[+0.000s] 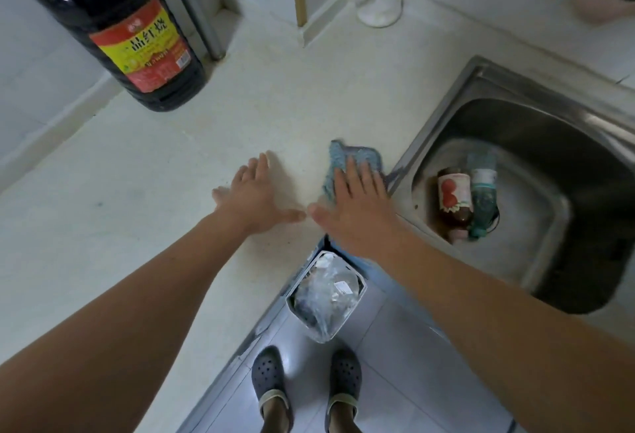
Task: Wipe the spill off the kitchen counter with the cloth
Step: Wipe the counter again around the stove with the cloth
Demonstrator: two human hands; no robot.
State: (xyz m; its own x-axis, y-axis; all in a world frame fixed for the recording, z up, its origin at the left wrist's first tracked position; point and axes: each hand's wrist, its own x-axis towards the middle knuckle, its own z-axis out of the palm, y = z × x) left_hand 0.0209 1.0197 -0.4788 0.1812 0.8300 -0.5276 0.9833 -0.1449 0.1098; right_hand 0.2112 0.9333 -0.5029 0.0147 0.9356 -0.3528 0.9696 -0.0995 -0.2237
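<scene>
Nearest, two shoes (305,377) are standing on the floor by a bin (326,295) w/ a plastic bag, tucked at the table (137,226) corner. Right hand (357,205) is lying flat, fingers spread, pressing on the blue cloth (350,161) near the table's front edge, just left of the sink (515,171). Left hand (254,199) is resting open, palm down on bare table, holding nothing, thumbs almost touching. Two bottles (467,199) are lying in the sink. Wide open table is stretching left and far. Far left a dark jug (113,23) is standing; a white dish (379,9) far back. Spill: can't tell.
</scene>
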